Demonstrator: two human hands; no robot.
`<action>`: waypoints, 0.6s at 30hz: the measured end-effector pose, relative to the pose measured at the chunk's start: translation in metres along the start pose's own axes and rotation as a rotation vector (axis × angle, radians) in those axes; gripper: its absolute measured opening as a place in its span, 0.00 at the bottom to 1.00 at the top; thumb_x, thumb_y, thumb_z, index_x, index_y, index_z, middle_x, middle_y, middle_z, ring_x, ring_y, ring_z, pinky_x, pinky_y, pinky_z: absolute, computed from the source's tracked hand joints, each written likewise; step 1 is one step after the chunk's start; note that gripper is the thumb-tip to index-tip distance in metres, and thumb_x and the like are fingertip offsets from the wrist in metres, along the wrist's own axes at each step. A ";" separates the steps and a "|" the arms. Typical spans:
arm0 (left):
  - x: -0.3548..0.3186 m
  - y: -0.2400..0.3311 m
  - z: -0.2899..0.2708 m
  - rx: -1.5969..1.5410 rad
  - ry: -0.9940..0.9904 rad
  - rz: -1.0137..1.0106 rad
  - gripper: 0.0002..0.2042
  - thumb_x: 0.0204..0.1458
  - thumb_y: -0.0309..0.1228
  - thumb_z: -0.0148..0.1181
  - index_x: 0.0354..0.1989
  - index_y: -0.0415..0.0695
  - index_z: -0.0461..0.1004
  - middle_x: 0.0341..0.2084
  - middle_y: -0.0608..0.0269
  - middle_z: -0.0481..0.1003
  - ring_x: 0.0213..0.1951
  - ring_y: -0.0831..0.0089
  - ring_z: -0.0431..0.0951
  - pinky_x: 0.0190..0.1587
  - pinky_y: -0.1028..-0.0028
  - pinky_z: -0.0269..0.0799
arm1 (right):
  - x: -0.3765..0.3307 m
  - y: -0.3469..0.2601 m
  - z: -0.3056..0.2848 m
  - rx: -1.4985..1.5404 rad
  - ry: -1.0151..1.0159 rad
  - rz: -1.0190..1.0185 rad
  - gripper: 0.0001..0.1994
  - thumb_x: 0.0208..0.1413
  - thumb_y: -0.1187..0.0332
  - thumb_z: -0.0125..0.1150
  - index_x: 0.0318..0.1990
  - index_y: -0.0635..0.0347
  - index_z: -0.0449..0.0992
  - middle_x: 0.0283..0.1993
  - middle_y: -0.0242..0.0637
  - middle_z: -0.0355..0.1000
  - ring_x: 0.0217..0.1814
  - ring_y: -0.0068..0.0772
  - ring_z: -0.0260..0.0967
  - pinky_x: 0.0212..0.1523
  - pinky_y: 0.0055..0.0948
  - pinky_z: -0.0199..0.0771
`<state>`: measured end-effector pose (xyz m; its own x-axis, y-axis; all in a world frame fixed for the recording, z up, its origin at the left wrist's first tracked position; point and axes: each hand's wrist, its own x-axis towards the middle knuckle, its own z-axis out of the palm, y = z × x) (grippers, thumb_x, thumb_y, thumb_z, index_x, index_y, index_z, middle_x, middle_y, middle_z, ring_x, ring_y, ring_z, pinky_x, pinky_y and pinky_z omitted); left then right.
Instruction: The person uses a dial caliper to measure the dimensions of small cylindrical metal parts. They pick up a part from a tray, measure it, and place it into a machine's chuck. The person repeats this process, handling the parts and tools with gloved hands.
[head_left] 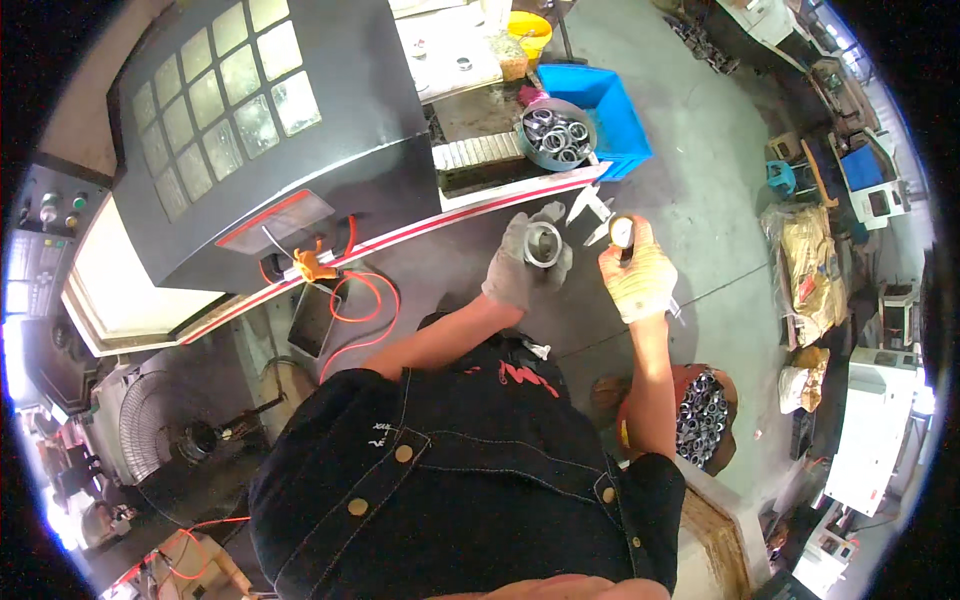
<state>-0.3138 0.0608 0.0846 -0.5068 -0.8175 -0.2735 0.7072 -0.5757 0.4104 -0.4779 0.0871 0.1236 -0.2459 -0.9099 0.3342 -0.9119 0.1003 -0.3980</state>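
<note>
Both my hands wear light work gloves. My left hand (510,265) is closed around a grey metal ring (541,262), its round opening facing up toward me. In my right hand (643,278) is a dial caliper (622,232) with a round white dial. The caliper's jaws point up and left, toward the ring, with a gap between the two. Part of the caliper's beam is hidden by the glove. Beyond my left hand, a round metal pan (562,167) full of similar rings stands at the end of the machine's ledge.
A blue plastic bin (632,125) sits beside the pan, and a yellow bucket (530,35) farther back. At left is a large dark machine (370,130) with an orange air hose (397,300). A container of metal rings (703,420) stands by my right elbow. A fan (160,425) is lower left.
</note>
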 end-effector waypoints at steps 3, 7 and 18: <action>-0.002 -0.001 0.011 0.086 -0.032 -0.057 0.27 0.51 0.56 0.42 0.51 0.48 0.66 0.23 0.65 0.71 0.22 0.74 0.69 0.22 0.76 0.64 | -0.008 0.007 0.008 -0.034 0.022 0.049 0.24 0.39 0.67 0.56 0.50 0.49 0.65 0.32 0.44 0.71 0.32 0.47 0.71 0.33 0.38 0.71; 0.016 0.001 0.003 -0.086 0.100 -0.257 0.25 0.49 0.56 0.45 0.41 0.46 0.71 0.24 0.65 0.72 0.22 0.74 0.70 0.21 0.78 0.64 | -0.027 0.009 0.020 0.035 0.026 -0.060 0.30 0.38 0.66 0.57 0.56 0.51 0.60 0.33 0.43 0.71 0.31 0.44 0.71 0.34 0.36 0.71; 0.015 0.000 0.004 0.032 0.093 -0.266 0.25 0.50 0.56 0.45 0.34 0.44 0.71 0.23 0.64 0.74 0.22 0.73 0.73 0.20 0.77 0.65 | -0.034 0.028 0.012 0.031 -0.055 0.137 0.19 0.38 0.52 0.63 0.32 0.57 0.74 0.23 0.36 0.69 0.24 0.36 0.68 0.28 0.32 0.68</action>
<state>-0.3236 0.0492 0.0842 -0.6237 -0.6367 -0.4535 0.5389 -0.7705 0.3404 -0.4916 0.1165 0.0909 -0.3484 -0.9093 0.2274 -0.8600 0.2136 -0.4634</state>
